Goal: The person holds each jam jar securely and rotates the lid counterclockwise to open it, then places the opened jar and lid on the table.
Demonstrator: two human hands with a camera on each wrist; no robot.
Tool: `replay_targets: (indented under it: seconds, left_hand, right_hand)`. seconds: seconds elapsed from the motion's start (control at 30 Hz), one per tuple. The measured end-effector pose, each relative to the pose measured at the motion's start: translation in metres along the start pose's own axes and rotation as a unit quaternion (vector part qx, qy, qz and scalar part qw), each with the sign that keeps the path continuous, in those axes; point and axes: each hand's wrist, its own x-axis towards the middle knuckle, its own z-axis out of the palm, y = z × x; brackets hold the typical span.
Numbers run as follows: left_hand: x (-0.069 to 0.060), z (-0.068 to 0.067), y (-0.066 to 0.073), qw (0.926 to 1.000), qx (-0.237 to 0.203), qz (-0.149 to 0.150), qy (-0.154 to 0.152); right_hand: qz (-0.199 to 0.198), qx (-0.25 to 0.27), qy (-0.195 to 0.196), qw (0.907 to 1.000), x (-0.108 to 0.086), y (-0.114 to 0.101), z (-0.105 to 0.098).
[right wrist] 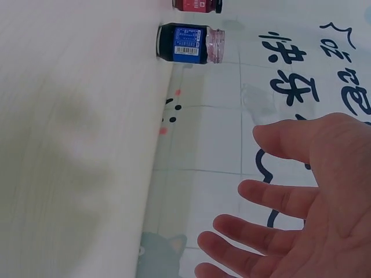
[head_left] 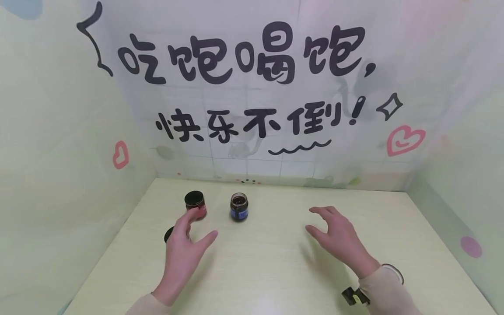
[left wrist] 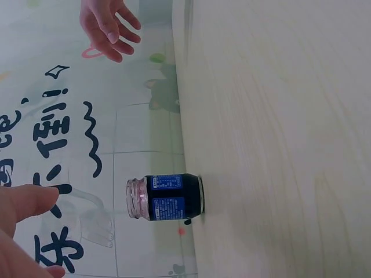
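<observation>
An open-topped jar with a blue label [head_left: 239, 207] stands upright near the back of the table, its dark contents visible; it also shows in the left wrist view [left wrist: 167, 197] and right wrist view [right wrist: 186, 43]. Left of it stands a red jar with a black lid [head_left: 194, 199]. My left hand [head_left: 185, 253] is over the table in front of the red jar, fingers spread from the thumb, holding nothing. It partly hides a second black lid [head_left: 169, 234]. My right hand [head_left: 340, 238] hovers at the right, fingers apart and empty, away from the jars.
The pale wooden table [head_left: 267, 262] is enclosed by printed cloth walls at the back and both sides. A black object with a yellow mark [head_left: 355, 296] is beside the right sleeve. A light band [head_left: 393, 272] circles that wrist.
</observation>
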Motion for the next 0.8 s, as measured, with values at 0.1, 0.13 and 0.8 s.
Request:
replay_targets:
  seconds: [0.1, 0.13, 0.8]
  left_hand:
    - [-0.002, -0.004, 0.002, 1.0, -0.006, -0.007, 0.002]
    - [-0.003, -0.005, 0.002, 0.9999, -0.007, -0.008, 0.005]
    - [-0.007, -0.039, -0.014, 0.9938, -0.027, -0.087, 0.063]
  right_hand:
    - [-0.005, 0.0, -0.001, 1.0, 0.002, -0.003, 0.001]
    - [-0.007, 0.001, 0.0, 1.0, 0.002, -0.004, 0.001]
    - [-0.024, 0.009, -0.01, 0.9996, 0.01, -0.024, 0.006]
